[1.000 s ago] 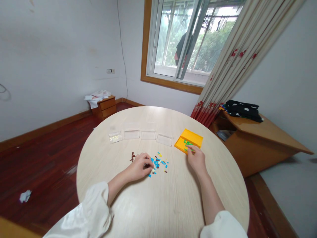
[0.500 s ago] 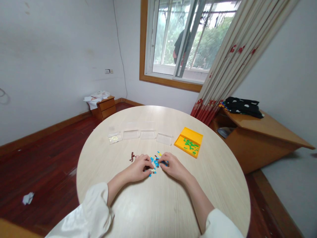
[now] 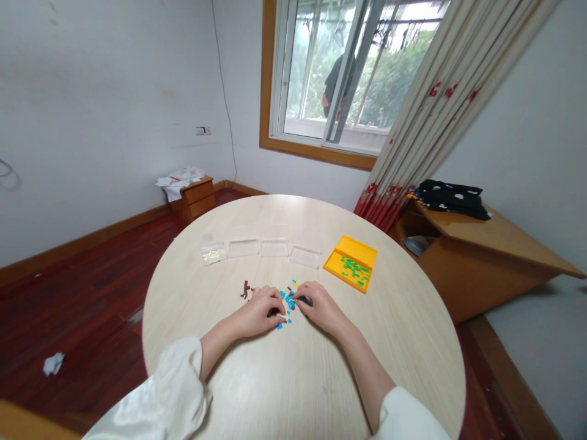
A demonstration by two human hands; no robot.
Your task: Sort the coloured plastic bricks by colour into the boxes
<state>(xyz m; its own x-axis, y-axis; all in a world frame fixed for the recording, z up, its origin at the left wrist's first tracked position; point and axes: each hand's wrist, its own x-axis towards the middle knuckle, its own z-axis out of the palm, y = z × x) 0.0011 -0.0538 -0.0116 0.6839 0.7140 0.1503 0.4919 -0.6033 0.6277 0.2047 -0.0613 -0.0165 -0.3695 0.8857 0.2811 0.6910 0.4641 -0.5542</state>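
A small heap of tiny blue, yellow and brown pieces point(image 3: 288, 300) lies on the round pale wooden table point(image 3: 257, 391). My left hand point(image 3: 262, 308) rests curled at the heap's left side, fingertips pinched on pieces I cannot name. From the right, my right hand point(image 3: 318, 307) meets the heap, its fingers bent down onto the pieces. A few brown pieces point(image 3: 246, 289) lie just left of my left hand. An orange tray point(image 3: 362, 251) with green pieces point(image 3: 352, 267) in it sits to the right, apart from both hands.
Several clear plastic boxes point(image 3: 274, 248) stand in a row behind the heap. A slanted wooden desk point(image 3: 495, 244) with dark cloth is at the right. A small cabinet point(image 3: 197, 195) stands by the far wall. Crumpled paper point(image 3: 54, 363) lies on the red floor.
My right hand left the orange tray and came leftward to the heap of pieces, where it now rests beside my left hand. The left hand has barely moved.
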